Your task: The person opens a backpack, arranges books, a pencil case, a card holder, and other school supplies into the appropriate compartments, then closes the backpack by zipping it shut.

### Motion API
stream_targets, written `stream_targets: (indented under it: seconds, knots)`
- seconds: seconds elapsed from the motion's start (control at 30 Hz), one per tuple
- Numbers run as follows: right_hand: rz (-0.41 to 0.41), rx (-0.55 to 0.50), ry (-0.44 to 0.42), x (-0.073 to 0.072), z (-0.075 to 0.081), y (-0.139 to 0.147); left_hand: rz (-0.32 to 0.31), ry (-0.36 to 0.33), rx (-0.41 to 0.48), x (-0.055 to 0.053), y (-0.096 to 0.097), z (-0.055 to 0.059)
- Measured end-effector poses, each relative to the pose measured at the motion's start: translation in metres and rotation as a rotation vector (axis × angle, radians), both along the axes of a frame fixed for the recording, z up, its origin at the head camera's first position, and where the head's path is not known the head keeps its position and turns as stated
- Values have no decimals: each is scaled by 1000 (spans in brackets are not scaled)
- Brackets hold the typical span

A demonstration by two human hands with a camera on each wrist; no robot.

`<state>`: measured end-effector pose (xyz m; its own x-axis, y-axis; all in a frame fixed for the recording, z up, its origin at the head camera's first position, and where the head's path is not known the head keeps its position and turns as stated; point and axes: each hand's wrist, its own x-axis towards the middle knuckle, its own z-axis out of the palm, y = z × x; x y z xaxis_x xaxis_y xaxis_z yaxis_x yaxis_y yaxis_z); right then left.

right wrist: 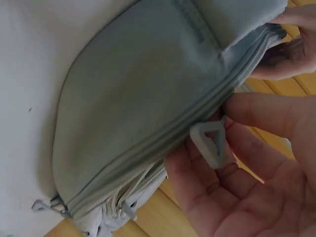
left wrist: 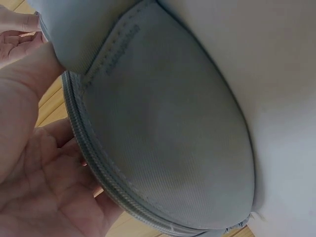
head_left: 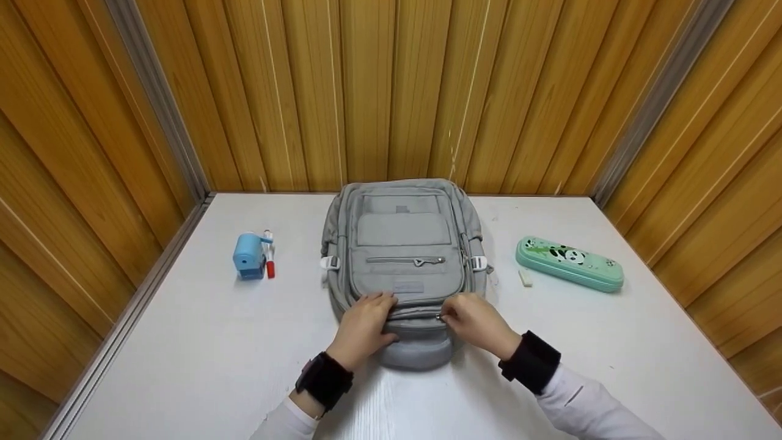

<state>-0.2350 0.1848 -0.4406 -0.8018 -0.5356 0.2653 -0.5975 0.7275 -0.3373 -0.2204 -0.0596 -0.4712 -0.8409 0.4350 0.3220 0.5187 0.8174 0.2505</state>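
A grey backpack (head_left: 403, 229) lies on the white table, its top toward the back wall. My left hand (head_left: 363, 324) grips the bag near its bottom end, fingers over the front and thumb lower down. In the left wrist view the thumb and fingers sit on either side of a curved zipper (left wrist: 94, 153). My right hand (head_left: 479, 321) pinches that zipper at its right side. Beside those fingertips, the right wrist view shows a triangular zipper pull (right wrist: 200, 143). Another pull (head_left: 419, 263) lies on the front pocket's short zipper.
Left of the bag stand a blue pencil sharpener (head_left: 249, 253) and a marker with a red cap (head_left: 270, 269). On the right lie a green panda pencil case (head_left: 571, 269) and a small whitish eraser (head_left: 525, 278). Wood-patterned walls (head_left: 366, 91) enclose the table's back and sides.
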Motion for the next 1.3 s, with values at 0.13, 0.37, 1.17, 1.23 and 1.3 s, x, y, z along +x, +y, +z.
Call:
stream_targets:
  seconds: [0.13,0.37,1.17,1.23,1.3]
  knots:
    - [-17,-26,-14,2,-3,-12,-2,0,3,0,0,0]
    - [-39,-54,3,4,-10,-33,7,31,-9,0,1,-1]
    - [-13,-97,22,10,-4,-35,1,25,4,1,0,-1]
    - [-21,-105,34,8,-1,-31,1,20,1,1,0,-1]
    - [-28,-95,65,6,0,-27,1,16,-4,1,-1,-1]
